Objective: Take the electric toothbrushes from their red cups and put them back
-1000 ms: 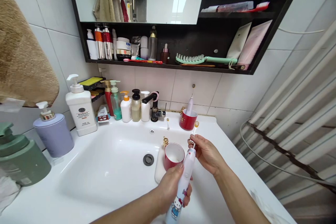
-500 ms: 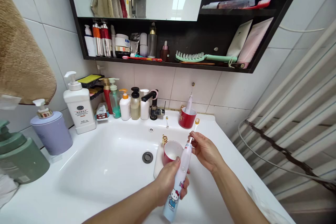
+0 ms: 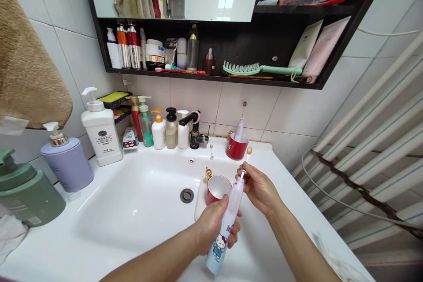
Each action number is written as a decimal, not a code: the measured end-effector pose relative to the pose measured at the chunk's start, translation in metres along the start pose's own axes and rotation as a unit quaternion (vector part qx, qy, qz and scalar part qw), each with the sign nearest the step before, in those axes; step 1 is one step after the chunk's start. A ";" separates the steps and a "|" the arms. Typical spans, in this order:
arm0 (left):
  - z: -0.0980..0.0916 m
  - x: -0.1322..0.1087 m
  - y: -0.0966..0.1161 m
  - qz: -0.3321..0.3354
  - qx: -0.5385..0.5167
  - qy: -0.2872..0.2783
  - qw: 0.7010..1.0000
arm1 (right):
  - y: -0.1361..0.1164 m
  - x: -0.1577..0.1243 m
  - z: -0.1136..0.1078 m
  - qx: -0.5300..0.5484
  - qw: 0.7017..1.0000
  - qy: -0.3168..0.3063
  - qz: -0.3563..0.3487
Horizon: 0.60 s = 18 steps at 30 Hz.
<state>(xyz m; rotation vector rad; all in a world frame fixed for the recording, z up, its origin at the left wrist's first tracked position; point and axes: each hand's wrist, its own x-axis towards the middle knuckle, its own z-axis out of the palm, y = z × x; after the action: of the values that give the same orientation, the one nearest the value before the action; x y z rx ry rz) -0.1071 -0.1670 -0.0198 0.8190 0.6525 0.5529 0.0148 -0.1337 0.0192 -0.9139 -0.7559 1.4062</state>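
Note:
My left hand (image 3: 214,224) is wrapped round the pink and blue electric toothbrush handle (image 3: 228,224), which leans up and to the right over the sink. At its top end, my right hand (image 3: 259,187) pinches a small brush head (image 3: 249,151) with yellowish bristles. Between the pinching fingers and the handle, a thin shaft shows. Just behind my left hand a red cup (image 3: 218,188) with a white inside rests on a pale tray in the sink. Another red cup (image 3: 236,147) on the back ledge holds a second electric toothbrush (image 3: 239,128).
The black faucet (image 3: 195,130) rises at the sink's back edge, with a small brush head (image 3: 212,151) on the ledge beside it. Pump bottles line the left and back, including a white one (image 3: 102,132). A dark shelf (image 3: 198,77) hangs above; pipes run along the right.
The brush head in my right hand has moved slightly down, and the gap to the handle looks a little different. The view has shifted slightly.

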 end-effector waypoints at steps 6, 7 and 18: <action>0.001 -0.001 -0.001 0.006 -0.002 0.015 1.000 | -0.001 -0.001 -0.001 -0.052 0.999 0.003 -0.010; 0.001 0.000 -0.001 0.010 -0.003 0.016 1.000 | -0.001 -0.002 0.000 -0.059 0.998 0.003 -0.011; -0.005 0.003 0.001 0.044 0.013 -0.001 0.999 | 0.004 -0.006 0.007 -0.109 0.994 -0.014 -0.018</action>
<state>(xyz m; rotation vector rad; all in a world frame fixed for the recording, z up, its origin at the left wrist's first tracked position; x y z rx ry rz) -0.1087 -0.1624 -0.0222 0.8762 0.6251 0.6250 0.0065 -0.1391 0.0199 -1.0454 -0.9546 1.3252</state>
